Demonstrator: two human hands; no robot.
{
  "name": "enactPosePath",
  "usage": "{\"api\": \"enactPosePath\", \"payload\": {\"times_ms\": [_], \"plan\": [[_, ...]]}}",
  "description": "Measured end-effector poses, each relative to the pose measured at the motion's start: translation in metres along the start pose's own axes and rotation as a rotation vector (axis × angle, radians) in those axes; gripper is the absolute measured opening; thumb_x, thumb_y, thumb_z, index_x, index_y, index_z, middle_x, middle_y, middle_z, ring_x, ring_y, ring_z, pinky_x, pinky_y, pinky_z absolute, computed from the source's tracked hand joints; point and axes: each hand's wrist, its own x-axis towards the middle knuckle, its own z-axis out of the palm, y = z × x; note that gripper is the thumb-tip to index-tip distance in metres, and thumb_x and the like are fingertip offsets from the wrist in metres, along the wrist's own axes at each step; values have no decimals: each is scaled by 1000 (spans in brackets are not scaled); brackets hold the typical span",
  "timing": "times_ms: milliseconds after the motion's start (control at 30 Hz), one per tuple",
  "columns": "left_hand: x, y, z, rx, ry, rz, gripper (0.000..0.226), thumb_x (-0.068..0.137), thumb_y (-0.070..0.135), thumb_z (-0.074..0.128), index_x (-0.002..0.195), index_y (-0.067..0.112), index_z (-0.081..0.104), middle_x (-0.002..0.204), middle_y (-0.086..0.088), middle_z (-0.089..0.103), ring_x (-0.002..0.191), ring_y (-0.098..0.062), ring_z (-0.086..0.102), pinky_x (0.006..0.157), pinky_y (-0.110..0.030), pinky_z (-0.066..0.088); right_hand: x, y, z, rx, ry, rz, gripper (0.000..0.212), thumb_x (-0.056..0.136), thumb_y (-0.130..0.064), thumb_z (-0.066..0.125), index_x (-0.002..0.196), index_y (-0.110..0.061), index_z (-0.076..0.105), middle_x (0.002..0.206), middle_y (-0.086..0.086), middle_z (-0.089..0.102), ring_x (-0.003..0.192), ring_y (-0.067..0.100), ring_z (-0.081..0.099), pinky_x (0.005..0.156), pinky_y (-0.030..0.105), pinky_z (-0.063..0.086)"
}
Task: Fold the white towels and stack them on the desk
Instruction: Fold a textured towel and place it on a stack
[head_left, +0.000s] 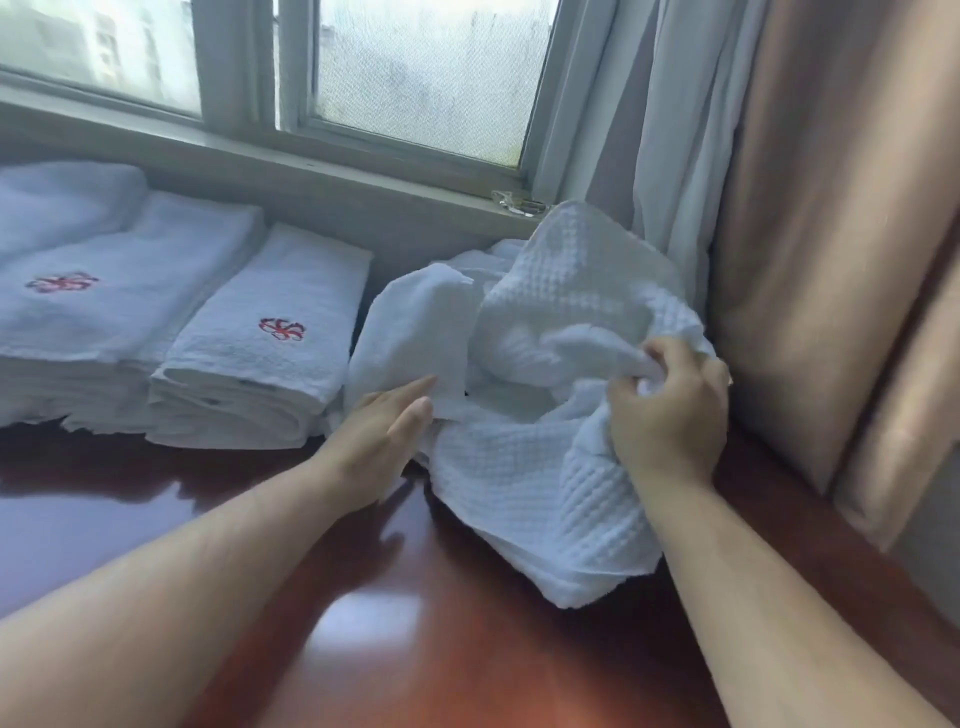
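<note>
Table (363, 649) of glossy red-brown wood lies bare near the person. A crumpled waffle-weave towel (545, 483) sits at its right, against the curtain (810, 234). Right hand (670, 410) grips a bunched fold; left hand (379, 441), fingers straight, touches its side. Folded towel stacks (270, 343) line the windowsill (311, 171) side.

Bare forearms (208, 571) (seemingly no sleeves).

The one camera rides on my head, looking forward and down, close over the bench (363, 649) toward the window (415, 78).
</note>
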Motion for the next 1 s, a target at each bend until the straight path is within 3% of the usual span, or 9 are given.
{"api": "enactPosePath", "payload": {"times_ms": [67, 167, 300, 400, 533, 633, 700, 833, 1000], "plan": [[4, 7, 0, -89, 6, -60, 57, 104, 48, 28, 154, 22, 38, 159, 3, 39, 147, -15, 29, 112, -19, 17, 14, 2, -25, 71, 144, -87, 26, 81, -10, 71, 106, -9, 67, 110, 22, 60, 103, 34, 55, 86, 26, 41], [1, 25, -1, -297, 32, -66, 55, 103, 47, 33, 151, 20, 42, 154, -2, 44, 137, -15, 41, 113, -28, 30, 16, 3, -47, 95, 51, -320, 29, 78, -8, 76, 105, -5, 68, 107, 19, 60, 99, 26, 54, 89, 9, 36], [-31, 38, -16, -759, -82, -30, 27, 95, 58, 53, 112, 39, 60, 125, 16, 61, 121, -9, 56, 100, -23, 47, -28, 14, -55, 118, -556, -462, 64, 70, -21, 86, 120, -44, 52, 113, -11, 49, 103, 0, 51, 88, 4, 35], [-49, 36, -17, -440, -333, 104, 20, 87, 44, 75, 106, 39, 69, 111, 22, 72, 111, 4, 64, 99, -23, 51, -68, 15, -51, 204, -858, -174, 76, 66, -60, 78, 119, -67, 24, 117, -21, 56, 113, -11, 54, 88, 4, 40], [-65, 20, -20, -322, -188, 94, 34, 63, 45, 87, 93, 41, 72, 95, 13, 74, 92, -4, 68, 81, -35, 59, -62, 10, -46, 441, -928, 26, 59, 75, -83, 46, 130, -62, 44, 100, -12, 63, 99, -8, 57, 95, 19, 39], [-70, 11, -35, -238, -145, 141, 31, 61, 43, 79, 89, 54, 70, 99, 36, 67, 92, 16, 61, 76, -6, 48, -49, 3, -44, 428, -700, 12, 54, 81, -72, 45, 130, -52, 52, 100, -15, 65, 99, -1, 60, 91, 34, 47], [-75, 9, -47, -134, -155, 176, 29, 72, 24, 67, 92, 45, 64, 95, 34, 67, 92, 24, 55, 78, -1, 42, -41, -1, -38, 210, -588, -17, 68, 83, -72, 44, 144, -43, 40, 131, -14, 54, 124, 1, 47, 103, 34, 42], [-74, 10, -67, -677, -75, -117, 26, 80, 9, 63, 102, 14, 76, 96, -2, 77, 85, -11, 71, 67, -28, 54, -44, -13, -24, -141, -961, -32, 70, 87, -70, 54, 147, -34, 43, 145, -9, 55, 134, 15, 49, 113, 42, 37], [-73, 9, -94, -708, -328, -604, 51, 87, 62, 64, 109, 18, 77, 108, -6, 77, 97, -24, 75, 78, -33, 57, -85, -57, -24, -147, -834, -322, 32, 93, -56, 60, 107, -27, 62, 106, -6, 71, 104, 16, 66, 85, 34, 51]]}}
